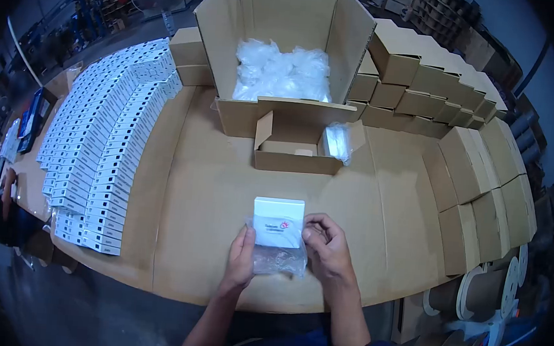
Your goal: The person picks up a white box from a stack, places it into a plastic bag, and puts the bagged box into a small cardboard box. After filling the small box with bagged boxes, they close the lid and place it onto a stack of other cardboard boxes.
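Note:
Between my two hands is a small flat white box (278, 212) with a printed logo, its lower part in a clear plastic bag (280, 262). My left hand (240, 261) grips the left edge of the box and bag, thumb on the front. At the right edge, my right hand (328, 247) has its fingers curled in a pinch at the bag. Just beyond stands an open brown carton (297, 165) with its flaps up. Plastic-wrapped white packs (337, 144) stand at its right end.
Behind is a large open carton (286, 11) filled with clear plastic bags (283, 72). Long stacks of white boxes (106, 146) line the left side of the table (211, 181). Brown cartons (466, 162) are stacked at the right. Spools (489, 290) stand below the right edge. Another person's arm (8, 191) shows far left.

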### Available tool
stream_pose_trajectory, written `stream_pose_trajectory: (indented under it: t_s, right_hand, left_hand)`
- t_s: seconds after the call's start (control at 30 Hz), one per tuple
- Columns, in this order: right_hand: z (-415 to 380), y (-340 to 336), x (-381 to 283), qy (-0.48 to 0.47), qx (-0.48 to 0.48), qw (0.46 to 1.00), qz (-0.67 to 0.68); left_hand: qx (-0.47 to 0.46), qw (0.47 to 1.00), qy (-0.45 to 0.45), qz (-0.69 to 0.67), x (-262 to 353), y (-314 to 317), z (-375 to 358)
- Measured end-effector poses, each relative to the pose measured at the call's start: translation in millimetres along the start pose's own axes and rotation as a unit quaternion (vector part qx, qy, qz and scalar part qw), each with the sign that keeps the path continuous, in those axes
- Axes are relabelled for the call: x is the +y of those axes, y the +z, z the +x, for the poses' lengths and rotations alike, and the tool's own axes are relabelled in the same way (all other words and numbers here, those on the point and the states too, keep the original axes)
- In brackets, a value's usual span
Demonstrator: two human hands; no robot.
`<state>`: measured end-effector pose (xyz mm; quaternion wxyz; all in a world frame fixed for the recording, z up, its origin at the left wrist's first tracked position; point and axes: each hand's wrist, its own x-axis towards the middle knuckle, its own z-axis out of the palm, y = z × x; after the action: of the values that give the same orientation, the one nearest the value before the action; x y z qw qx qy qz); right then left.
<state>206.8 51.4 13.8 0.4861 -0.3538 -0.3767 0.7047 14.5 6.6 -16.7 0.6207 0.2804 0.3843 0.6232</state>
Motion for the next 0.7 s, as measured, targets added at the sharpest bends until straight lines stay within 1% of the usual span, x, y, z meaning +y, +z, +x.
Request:
stream_pose_trajectory:
  t_s: [0.1, 0.13, 0.23, 0.27, 0.37, 0.4, 0.43, 0.53, 0.63, 0.67, 0.7]
  right_hand:
    - [-5, 1, 3, 0.036, 0.052, 0.998, -0.002]
    - [-5, 3, 3, 0.023, 0.059, 0.998, 0.012]
    - [-2, 3, 4, -0.013, 0.059, 0.998, 0.005]
    - [0, -3, 10, -0.046, 0.044, 0.998, -0.015]
    - [-1, 6, -1, -0.09, 0.023, 0.996, -0.012]
    - [-1, 4, -1, -0.093, -0.01, 0.996, 0.003]
    - [-1, 5, 0, -0.097, -0.012, 0.995, 0.013]
    - [-1, 8, 0, -0.096, -0.015, 0.994, 0.045]
    - [-6, 26, -3, -0.127, -0.042, 0.987, 0.094]
    - [-7, 24, 0, -0.131, -0.047, 0.99, 0.006]
    - [-7, 22, 6, -0.119, -0.033, 0.992, -0.025]
  left_hand:
    - [-0.019, 0.999, 0.016, 0.047, -1, -6, 4]
    - [-0.029, 0.997, 0.019, 0.063, 0, -8, 5]
    - [-0.015, 0.991, 0.038, 0.13, 5, -3, 3]
    - [-0.027, 0.989, 0.053, 0.139, 9, 0, 3]
    - [-0.06, 0.978, 0.101, 0.172, 22, 7, 0]
    - [-0.071, 0.972, 0.121, 0.187, 24, 6, -1]
    - [-0.083, 0.966, 0.14, 0.202, 24, 5, -1]
    - [-0.057, 0.973, 0.14, 0.174, 22, 5, -2]
    - [-0.011, 0.981, 0.136, 0.142, 16, 5, 4]
    - [0.0, 0.985, 0.126, 0.119, 15, 7, 5]
    - [-0.004, 0.984, 0.131, 0.122, 15, 8, 5]
